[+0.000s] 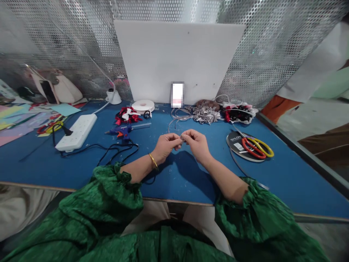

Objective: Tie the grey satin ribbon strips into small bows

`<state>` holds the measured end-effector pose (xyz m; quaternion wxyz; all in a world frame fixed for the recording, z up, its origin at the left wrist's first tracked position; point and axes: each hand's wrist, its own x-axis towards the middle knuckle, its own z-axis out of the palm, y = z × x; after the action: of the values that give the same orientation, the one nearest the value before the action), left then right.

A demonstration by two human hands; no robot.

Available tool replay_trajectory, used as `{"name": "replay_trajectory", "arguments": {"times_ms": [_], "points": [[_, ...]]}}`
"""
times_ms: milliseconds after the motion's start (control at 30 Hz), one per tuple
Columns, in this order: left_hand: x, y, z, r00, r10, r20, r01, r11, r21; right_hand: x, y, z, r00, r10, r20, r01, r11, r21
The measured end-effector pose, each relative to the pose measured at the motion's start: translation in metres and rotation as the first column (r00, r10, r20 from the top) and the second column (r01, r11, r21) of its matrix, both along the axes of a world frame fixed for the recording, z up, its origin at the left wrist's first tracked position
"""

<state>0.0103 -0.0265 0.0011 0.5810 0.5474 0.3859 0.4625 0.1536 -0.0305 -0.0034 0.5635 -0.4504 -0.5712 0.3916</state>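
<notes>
Over the middle of the blue table, my left hand (167,146) and my right hand (197,145) meet fingertip to fingertip. Both are closed in a pinch on a small piece of grey ribbon (182,137), mostly covered by the fingers. Just behind them lies a loose coil of narrow grey ribbon (181,117). A pile of grey ribbon bows (207,114) sits to its right. Left of my hands rests a blue glue gun (124,131) with a clear glue stick in its back.
Orange-and-yellow-handled scissors (257,147) lie on a black ribbon spool (240,145) at right. Red and white bows (127,115) and a white ribbon roll (143,106) stand at back left. A power strip (77,133) trails black cable (111,147). A phone (177,95) leans against the white board (180,58).
</notes>
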Motion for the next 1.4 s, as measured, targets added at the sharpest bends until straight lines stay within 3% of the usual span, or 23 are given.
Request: {"name": "replay_trajectory", "arguments": {"times_ms": [133,267,433,500,600,700,800,967,1100,1400], "points": [[0.000,0.004,-0.001,0.992,0.055,0.112,-0.042,0.993,-0.112,0.008,0.002,0.006,0.983,0.021,-0.181,-0.034,0.997,-0.070],[-0.001,0.007,-0.002,0.980,0.077,0.183,-0.042,0.982,-0.185,0.013,0.003,0.008,0.985,0.044,-0.168,-0.067,0.989,-0.133],[-0.001,0.007,-0.004,0.989,0.029,0.146,-0.003,0.984,-0.177,0.007,0.003,0.000,0.987,0.053,-0.149,-0.074,0.988,-0.137],[0.000,0.006,-0.005,0.991,0.027,0.134,-0.001,0.982,-0.188,0.006,0.002,-0.001,0.993,0.055,-0.100,-0.065,0.993,-0.095],[0.001,0.007,-0.005,0.987,0.043,0.154,-0.008,0.975,-0.220,0.008,0.000,-0.001,0.992,0.035,0.124,-0.041,0.998,0.048],[0.001,0.007,-0.006,0.990,0.054,0.132,-0.025,0.977,-0.212,0.010,-0.004,0.002,0.931,-0.067,0.358,-0.026,0.968,0.250],[0.000,0.006,-0.005,0.999,0.019,0.041,-0.013,0.989,-0.145,0.011,-0.005,0.005,0.888,-0.113,0.445,-0.054,0.936,0.347],[-0.001,0.005,-0.002,0.994,-0.053,-0.096,0.053,0.999,0.003,0.017,-0.003,0.008,0.835,-0.028,0.549,-0.200,0.915,0.350],[-0.002,0.005,-0.001,0.992,-0.098,-0.085,0.096,0.995,-0.028,0.022,0.000,0.010,0.771,0.046,0.635,-0.300,0.906,0.299],[-0.004,0.007,-0.002,0.993,-0.114,-0.028,0.110,0.986,-0.129,0.021,0.002,0.005,0.878,0.010,0.479,-0.157,0.951,0.268]]}}
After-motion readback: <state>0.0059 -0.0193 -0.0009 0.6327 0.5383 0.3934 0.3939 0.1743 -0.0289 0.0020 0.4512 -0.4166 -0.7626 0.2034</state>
